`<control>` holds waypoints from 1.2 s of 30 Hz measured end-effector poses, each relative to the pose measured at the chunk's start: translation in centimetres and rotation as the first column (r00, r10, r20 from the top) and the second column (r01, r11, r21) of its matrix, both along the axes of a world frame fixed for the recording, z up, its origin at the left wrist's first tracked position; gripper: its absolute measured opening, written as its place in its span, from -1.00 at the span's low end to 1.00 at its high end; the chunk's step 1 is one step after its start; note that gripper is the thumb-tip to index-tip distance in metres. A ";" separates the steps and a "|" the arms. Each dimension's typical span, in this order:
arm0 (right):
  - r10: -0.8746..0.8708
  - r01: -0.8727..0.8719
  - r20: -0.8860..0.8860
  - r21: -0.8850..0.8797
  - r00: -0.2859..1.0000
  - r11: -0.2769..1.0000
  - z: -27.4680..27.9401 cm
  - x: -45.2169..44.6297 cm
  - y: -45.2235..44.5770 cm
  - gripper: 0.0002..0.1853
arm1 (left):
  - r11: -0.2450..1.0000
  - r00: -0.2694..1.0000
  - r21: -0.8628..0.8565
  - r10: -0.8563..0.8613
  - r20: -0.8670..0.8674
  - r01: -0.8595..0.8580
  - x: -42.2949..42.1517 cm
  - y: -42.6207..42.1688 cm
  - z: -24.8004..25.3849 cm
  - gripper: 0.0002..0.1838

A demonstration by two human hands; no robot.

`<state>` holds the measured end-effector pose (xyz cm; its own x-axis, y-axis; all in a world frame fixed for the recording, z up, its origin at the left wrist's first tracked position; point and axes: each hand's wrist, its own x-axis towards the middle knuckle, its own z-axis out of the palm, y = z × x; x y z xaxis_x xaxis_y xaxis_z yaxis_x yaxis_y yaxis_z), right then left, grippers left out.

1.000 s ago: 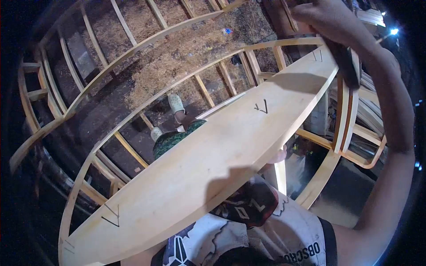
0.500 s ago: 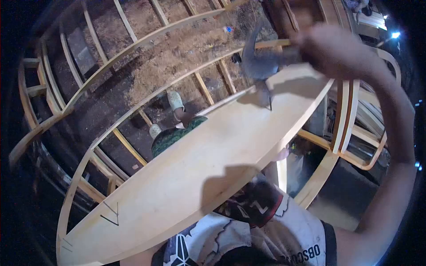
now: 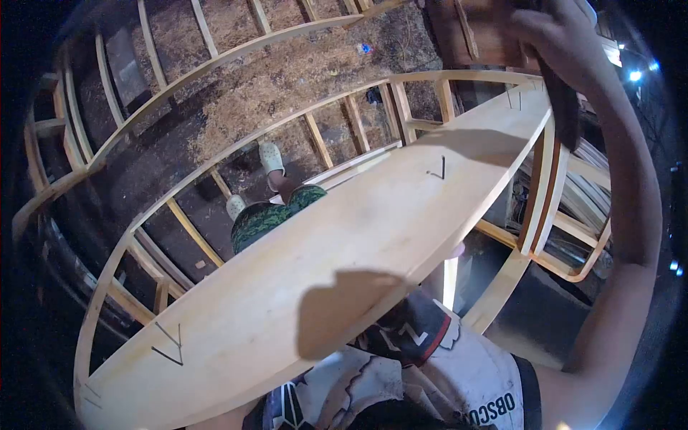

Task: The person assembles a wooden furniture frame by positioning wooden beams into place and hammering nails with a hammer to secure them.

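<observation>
My right hand (image 3: 555, 36) is raised at the upper right, its fingers wrapped round a hammer. The hammer's dark handle (image 3: 562, 107) hangs below the fist; its head cannot be made out. In front of my body lies a long, curved pale wooden board (image 3: 287, 279), slanting from lower left to upper right. One nail (image 3: 443, 167) stands up from its upper part. Near the far tip stand thin nails (image 3: 519, 100), and another nail (image 3: 168, 355) sticks up at the lower left. My left forearm passes beneath the board, which hides the left hand.
Curved wooden frames with slats (image 3: 315, 136) surround the board. Another person's green patterned clothing (image 3: 276, 222) and light clog (image 3: 271, 158) show behind it. Wood shavings (image 3: 236, 107) cover the ground. Stacked wooden pieces (image 3: 580, 186) lie at the right.
The hammer has risen from beside the standing nail towards the upper right with my right hand. The view has shifted slightly, with the board now lower and further left.
</observation>
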<state>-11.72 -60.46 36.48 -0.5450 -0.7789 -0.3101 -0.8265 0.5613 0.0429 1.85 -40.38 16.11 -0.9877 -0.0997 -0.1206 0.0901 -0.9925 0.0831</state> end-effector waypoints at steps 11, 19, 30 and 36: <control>0.500 -0.488 -0.014 0.201 0.866 0.850 -1.1 -6.7 2.9 -0.78 | 0.999 1.000 -0.032 -0.004 -0.009 0.004 0.3 -0.2 -0.4 -0.77; 0.584 -0.464 -0.086 0.519 0.807 0.718 0.1 -4.4 7.1 -0.71 | 0.994 0.999 -0.106 0.035 -0.010 -0.036 0.0 -0.6 -1.5 -0.78; 0.012 0.045 0.154 -0.360 0.988 0.932 3.0 -7.2 18.9 -0.57 | 0.948 0.960 -0.211 0.261 0.099 -0.236 -0.9 0.1 -1.8 -0.85; 0.396 -0.386 -0.041 0.150 0.917 0.910 1.0 -4.4 9.4 -0.63 | 0.969 0.968 -0.145 0.218 0.122 -0.200 -0.6 1.1 -0.2 -0.69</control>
